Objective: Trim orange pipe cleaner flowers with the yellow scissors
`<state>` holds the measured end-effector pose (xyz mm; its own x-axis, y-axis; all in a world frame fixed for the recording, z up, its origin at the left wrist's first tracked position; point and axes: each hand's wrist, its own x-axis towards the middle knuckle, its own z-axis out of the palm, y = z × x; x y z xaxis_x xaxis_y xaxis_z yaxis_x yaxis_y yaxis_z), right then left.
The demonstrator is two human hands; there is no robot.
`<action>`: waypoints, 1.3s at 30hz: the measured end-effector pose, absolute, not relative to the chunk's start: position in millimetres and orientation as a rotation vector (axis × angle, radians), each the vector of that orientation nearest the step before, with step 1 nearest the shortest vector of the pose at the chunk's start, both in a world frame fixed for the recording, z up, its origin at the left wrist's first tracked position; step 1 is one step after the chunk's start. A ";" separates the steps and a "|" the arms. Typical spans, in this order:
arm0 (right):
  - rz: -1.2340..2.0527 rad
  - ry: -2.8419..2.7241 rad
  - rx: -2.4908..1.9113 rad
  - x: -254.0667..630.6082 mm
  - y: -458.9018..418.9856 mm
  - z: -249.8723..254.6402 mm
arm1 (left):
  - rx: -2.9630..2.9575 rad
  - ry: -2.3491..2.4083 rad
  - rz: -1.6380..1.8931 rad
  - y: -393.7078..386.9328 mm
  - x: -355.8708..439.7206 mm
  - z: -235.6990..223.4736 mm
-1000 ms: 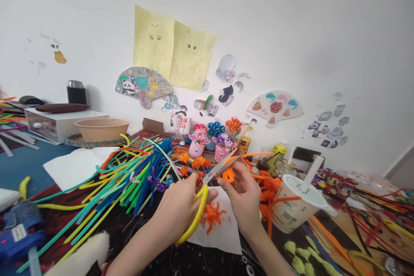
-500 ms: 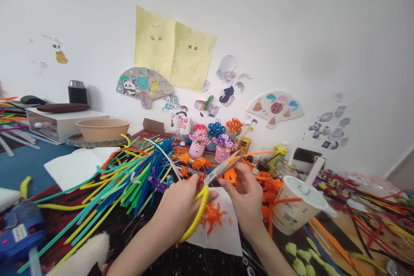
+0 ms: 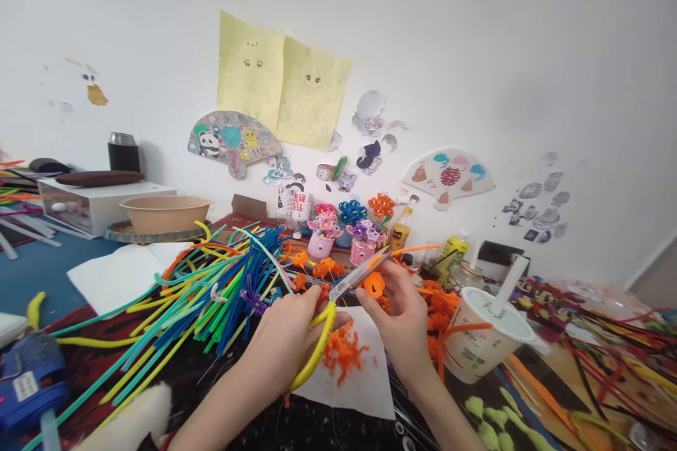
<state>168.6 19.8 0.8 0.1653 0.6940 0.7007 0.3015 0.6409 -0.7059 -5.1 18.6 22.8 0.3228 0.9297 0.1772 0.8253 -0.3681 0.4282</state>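
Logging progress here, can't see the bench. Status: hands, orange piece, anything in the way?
Left hand: grip on yellow-handled scissors. Right hand: holding orange piece by the blades. Orange clippings on white paper below; cup to the right.

**Craft Table in Full Colour**

And it's a handicraft workspace, packed tight against a white wall (image 3: 476, 49)! Fuzzy stems (image 3: 267, 268) pile across the left half of the tabletop (image 3: 50, 275), a blue glue gun (image 3: 34, 377) sits toward its near left corner, and there are scissors (image 3: 321, 350) above orange clippings (image 3: 343, 358) toward the middle of the near edge! Along the far edge, fuzzy flowers (image 3: 364, 229) stand in pots (image 3: 364, 252); decorated fans (image 3: 233, 137) and yellow drawings (image 3: 251, 84) line the wall. Home or studio? Impossible to call.
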 end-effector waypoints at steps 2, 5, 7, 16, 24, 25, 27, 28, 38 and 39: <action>0.311 -1.452 -0.911 169.8 20.4 0.9 | 2.334 1.578 0.603 18.8 -5.8 21.9; 0.266 -1.473 -0.932 171.7 22.6 0.3 | 2.328 1.575 0.599 18.0 -6.1 20.4; 0.254 -1.480 -0.936 172.4 23.9 -0.1 | 2.317 1.569 0.592 16.6 -5.8 20.5; 0.227 -1.549 -0.916 172.5 23.0 0.2 | 2.332 1.581 0.551 16.2 -5.7 24.6; 0.218 -1.550 -0.914 173.9 23.5 -0.4 | 2.356 1.556 0.524 18.1 -7.5 28.2; 0.229 -1.548 -0.915 174.0 23.7 -0.8 | 2.360 1.560 0.513 17.6 -7.9 29.4; 0.247 -1.545 -0.918 174.4 24.4 -1.3 | 2.370 1.585 0.494 16.5 -8.6 31.4; 0.250 -1.545 -0.920 174.5 24.7 -1.4 | 2.373 1.594 0.483 15.8 -8.9 32.2; 0.190 -1.621 -0.925 175.9 23.9 3.9 | 2.355 1.600 0.476 12.2 -8.6 32.6; 0.187 -1.623 -0.922 176.3 24.2 4.3 | 2.364 1.610 0.487 13.5 -8.6 30.5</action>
<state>176.3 24.2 4.3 0.0135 0.6478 0.7617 0.4579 0.6732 -0.5807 -8.6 13.5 30.5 0.3377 0.9312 0.1373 0.8513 -0.3644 0.3776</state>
